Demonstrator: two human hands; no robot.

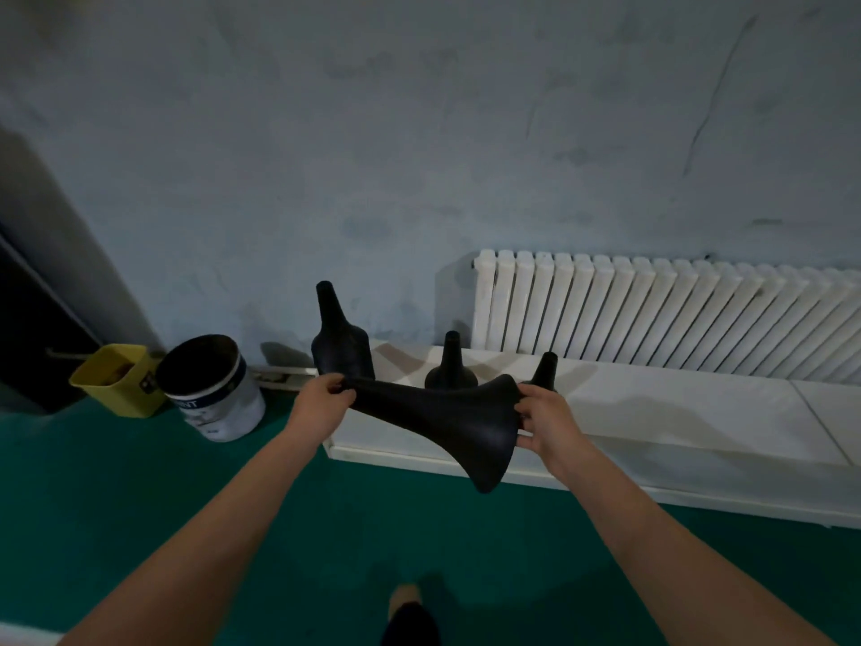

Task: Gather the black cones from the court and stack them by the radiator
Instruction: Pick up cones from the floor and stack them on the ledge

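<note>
Floor: we stand on the green court floor (233,515), facing the wall. The court behind us is out of view, so we cannot tell whether more cones wait there.
Left grip: the left grip (324,405) has its fingers and thumb curled tight round the narrow tip of the held cone (442,424).
Right grip: the right grip (543,419) pinches the wide base rim, thumb on the outside and fingers tucked under.
Held cone: it lies sideways in the air between our two grips, tip to the left and base to the right. It hangs over the front of the ledge (675,412) and rests on nothing.
Ledge: this low white step bears three black cones, upright and apart. The left cone (342,347) is at its end, then comes the middle cone (449,366), and the right cone (546,368) is half hidden behind our right grip.
Beside it: a paint bucket (212,389) and a yellow bin (116,380) stand on the floor to the left.
Radiator: the white radiator (652,314) hangs on the wall just behind the ledge.
Done, as we judge it: the gathering is well along, with three cones at the radiator and a fourth in hand.
Left, as we judge it: the stacking is not yet done. We need to turn the held cone upright, drop it over a standing one, then nest the others into one pile.
</note>
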